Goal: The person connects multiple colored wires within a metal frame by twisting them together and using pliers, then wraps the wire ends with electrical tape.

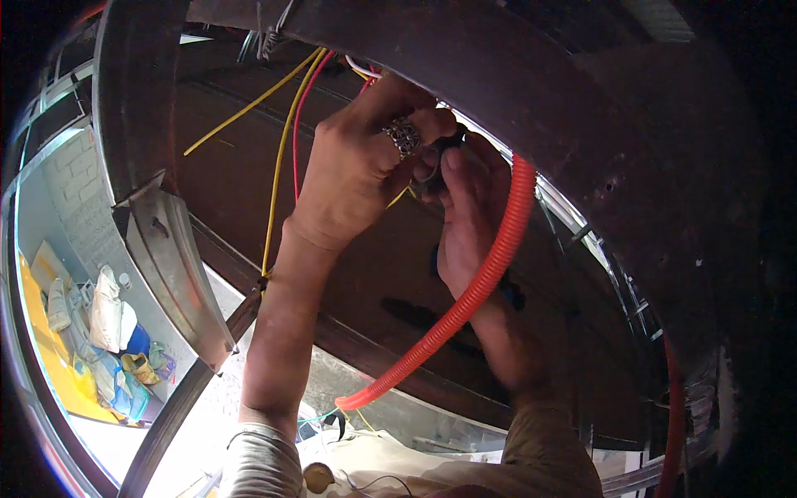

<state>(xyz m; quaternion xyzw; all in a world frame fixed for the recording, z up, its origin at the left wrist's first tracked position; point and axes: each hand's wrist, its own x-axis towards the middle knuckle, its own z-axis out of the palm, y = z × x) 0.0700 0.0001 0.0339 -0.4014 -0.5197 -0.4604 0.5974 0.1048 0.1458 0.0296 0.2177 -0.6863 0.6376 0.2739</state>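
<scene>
Head view, left to right. Between eight and nine o'clock: heap of bags (108,332), mixed colours. Nine o'clock: bent metal bracket (170,249). Ten o'clock: yellow wires (287,141), hanging before a dark panel (224,199); red wire (300,137) just beside. Eleven o'clock: left hand (344,178), ring (402,137) on one finger, fingers curled narrow on a small dark piece (430,166). One o'clock: that piece, kind unclear, between both hands' fingertips, near the edge of a dark beam (506,75). Two o'clock: right hand (466,203), thumb and fingers closed on the same piece, contact partly hidden. From two o'clock down toward seven: orange corrugated conduit (469,307), crossing before the right forearm.
</scene>
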